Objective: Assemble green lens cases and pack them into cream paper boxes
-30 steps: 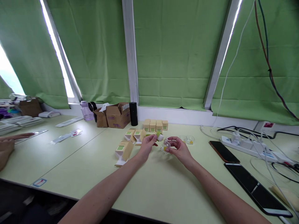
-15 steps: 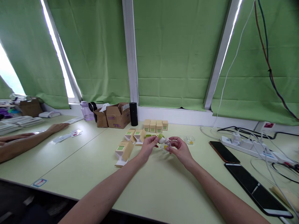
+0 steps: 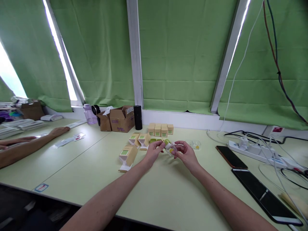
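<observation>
My left hand (image 3: 153,152) pinches a small white piece with a green cap (image 3: 167,143) above the pale green table (image 3: 156,189). My right hand (image 3: 186,153) pinches a small clear container with something yellow inside (image 3: 171,149). The two pieces touch between my fingertips. Open tan boxes with green squares (image 3: 127,155) lie just left of my hands. A row of closed tan boxes (image 3: 160,129) stands behind them. Another clear container with yellow contents (image 3: 196,145) lies to the right.
Two phones (image 3: 231,157) (image 3: 264,195) and a power strip with cables (image 3: 252,149) lie at the right. Cardboard boxes (image 3: 121,118), a black cylinder (image 3: 137,117) and a purple bottle (image 3: 87,114) stand at the back. Another person's arms (image 3: 29,146) rest at the left.
My hands came together, so the capped piece now meets the clear container. At the left, the other person's hand reached out across the table.
</observation>
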The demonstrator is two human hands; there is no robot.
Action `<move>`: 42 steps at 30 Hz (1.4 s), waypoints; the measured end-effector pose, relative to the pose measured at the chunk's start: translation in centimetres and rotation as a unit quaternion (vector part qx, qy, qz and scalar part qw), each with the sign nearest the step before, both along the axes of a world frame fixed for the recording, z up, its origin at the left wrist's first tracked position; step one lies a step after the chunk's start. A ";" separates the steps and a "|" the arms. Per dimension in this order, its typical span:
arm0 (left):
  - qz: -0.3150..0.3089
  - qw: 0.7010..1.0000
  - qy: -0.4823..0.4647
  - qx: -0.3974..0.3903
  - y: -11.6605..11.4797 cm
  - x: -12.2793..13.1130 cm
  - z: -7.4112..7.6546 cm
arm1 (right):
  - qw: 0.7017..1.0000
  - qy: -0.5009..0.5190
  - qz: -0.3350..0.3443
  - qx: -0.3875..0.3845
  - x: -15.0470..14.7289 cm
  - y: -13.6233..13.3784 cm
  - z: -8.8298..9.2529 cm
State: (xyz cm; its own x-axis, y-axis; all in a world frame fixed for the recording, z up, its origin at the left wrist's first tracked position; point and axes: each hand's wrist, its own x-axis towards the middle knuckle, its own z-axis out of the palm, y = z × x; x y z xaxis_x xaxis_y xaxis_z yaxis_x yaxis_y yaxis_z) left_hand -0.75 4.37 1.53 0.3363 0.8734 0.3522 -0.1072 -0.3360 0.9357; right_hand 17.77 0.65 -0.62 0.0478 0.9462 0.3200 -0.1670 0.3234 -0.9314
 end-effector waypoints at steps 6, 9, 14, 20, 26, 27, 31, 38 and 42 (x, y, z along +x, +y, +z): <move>0.009 1.000 0.008 0.011 -0.1 0.2 0.0 | 1.000 0.009 0.001 0.003 -0.1 0.1 -0.1; 0.011 1.000 0.016 0.017 -0.2 0.2 0.0 | 1.000 0.011 0.002 0.003 -0.1 0.2 -0.1; 0.017 0.999 0.035 0.030 -0.5 0.1 0.2 | 1.000 0.015 0.001 0.005 0.0 0.2 0.0; 0.024 0.998 0.046 0.028 -0.7 0.2 0.3 | 1.000 0.023 -0.002 0.000 -0.2 0.0 0.1; 0.022 0.997 0.054 0.041 -0.9 0.2 0.4 | 1.000 0.025 -0.004 0.002 -0.2 0.0 0.0; 0.020 0.997 0.055 0.042 -1.0 0.2 0.4 | 1.000 0.024 -0.003 0.003 -0.2 0.0 0.0; 0.013 0.997 0.056 0.048 -0.9 0.2 0.3 | 1.000 0.024 0.000 0.003 -0.2 -0.1 -0.1; -0.007 0.998 0.054 0.043 -0.8 0.3 0.0 | 1.000 -0.003 0.027 0.016 0.0 -0.2 -0.2; 0.002 0.996 0.077 0.047 -0.8 0.3 0.0 | 0.999 -0.024 0.042 0.026 0.1 -0.5 -0.1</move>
State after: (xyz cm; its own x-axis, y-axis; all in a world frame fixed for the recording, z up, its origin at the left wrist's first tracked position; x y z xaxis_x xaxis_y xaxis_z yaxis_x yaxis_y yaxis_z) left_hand -0.44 3.61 1.57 0.3902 0.8398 0.3774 0.0369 -0.4238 0.9050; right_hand 17.92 0.15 -0.72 -0.0472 0.9284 0.3685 -0.1511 0.3581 -0.9214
